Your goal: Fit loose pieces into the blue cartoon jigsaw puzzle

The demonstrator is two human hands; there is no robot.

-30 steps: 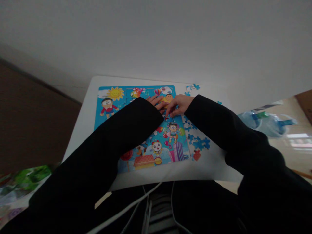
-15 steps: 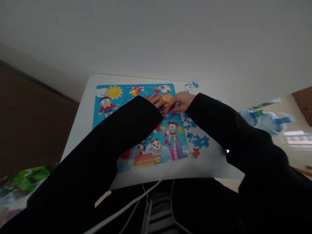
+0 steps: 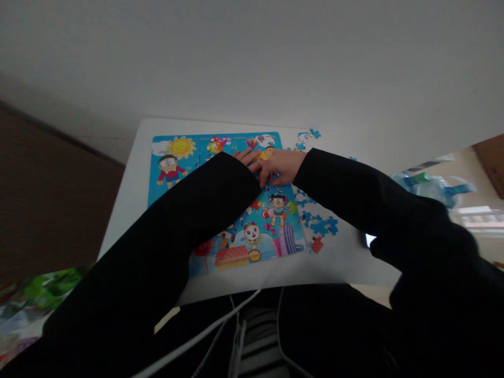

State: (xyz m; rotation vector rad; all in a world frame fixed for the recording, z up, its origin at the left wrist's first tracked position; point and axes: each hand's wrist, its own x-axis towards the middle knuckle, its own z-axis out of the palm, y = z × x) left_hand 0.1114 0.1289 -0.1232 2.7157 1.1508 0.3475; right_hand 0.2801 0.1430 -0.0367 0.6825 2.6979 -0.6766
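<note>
Black sleeve [image 3: 189,210] hides most of left hand [image 3: 246,156] and puzzle [image 3: 220,199] middle

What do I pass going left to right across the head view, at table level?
Green packet → white table → cartoon puzzle → left hand → right hand → loose blue pieces → clear plastic bottles.
</note>
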